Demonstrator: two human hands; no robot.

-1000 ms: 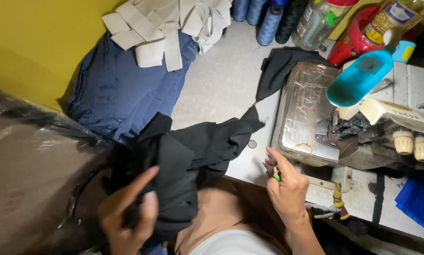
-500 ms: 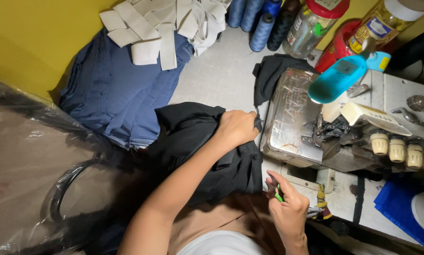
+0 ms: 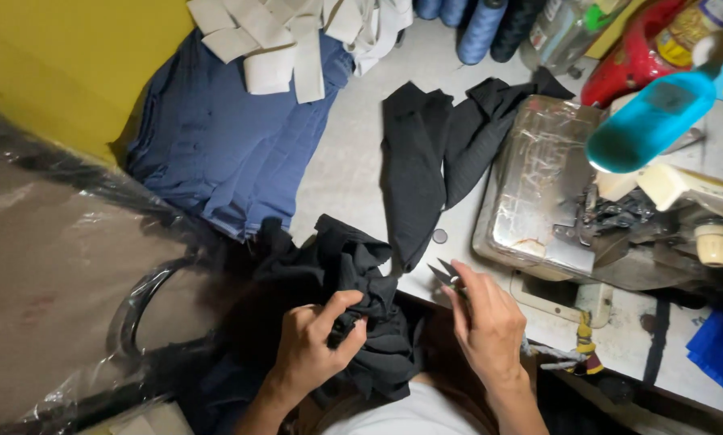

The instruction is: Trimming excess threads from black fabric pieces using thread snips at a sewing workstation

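The left hand (image 3: 317,342) has come back from the sewing machine (image 3: 555,201) and now grips a bunched black cloth (image 3: 353,274) close to the body. A second black cloth piece (image 3: 426,161) now lies flat on the grey worktop (image 3: 353,153), up past the fingers. The right hand (image 3: 486,322) is closed around small snips (image 3: 444,274), just right of the bunch. Folded blue fabric (image 3: 232,145) lies far left, with white strips (image 3: 281,40) on top. A yellow wall (image 3: 47,64) stands behind. A turquoise bottle (image 3: 651,121) and a red bottle (image 3: 643,48) sit far right.
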